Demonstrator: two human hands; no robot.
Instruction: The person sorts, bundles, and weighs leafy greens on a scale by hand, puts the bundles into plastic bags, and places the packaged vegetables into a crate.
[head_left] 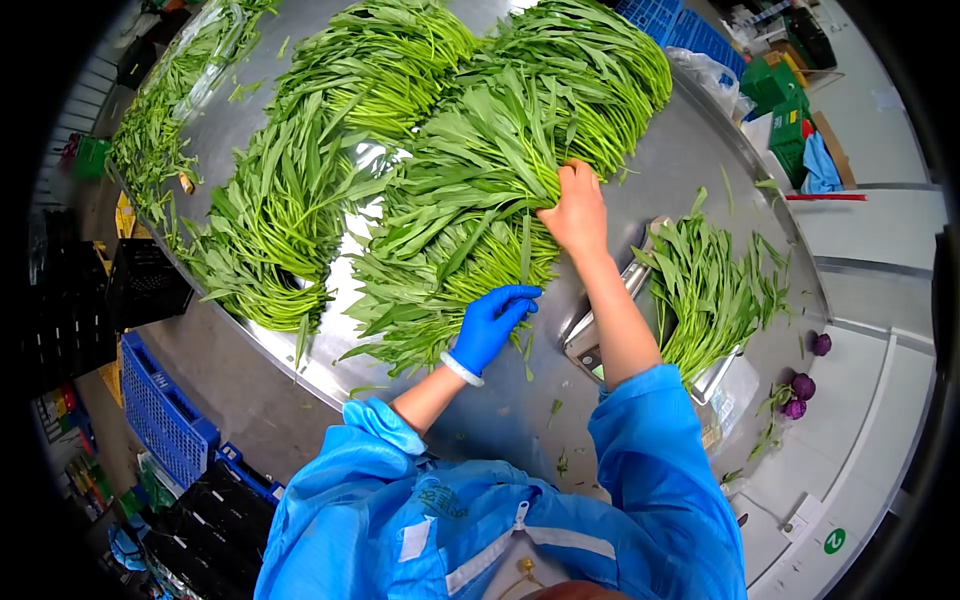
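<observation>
Crinkly blue jacket (490, 490) fronts my head view, and I see bare right hand (580, 218), fingers curled round slim-stemmed leafy greens (470, 190) heaped on shiny steel table (500, 415), gloved left hand (492, 325) alongside, fingers bent together, pinching I can't tell.

Bright green stalks (470, 190), blue glove (488, 328), blue jacket (440, 500) with white stripes (572, 541), silver-grey table (490, 415)

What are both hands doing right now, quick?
Left hand: fingers loosely curled beside the greens; I can't tell if it's holding any.
Right hand: closed, holding some of the greens.
</observation>
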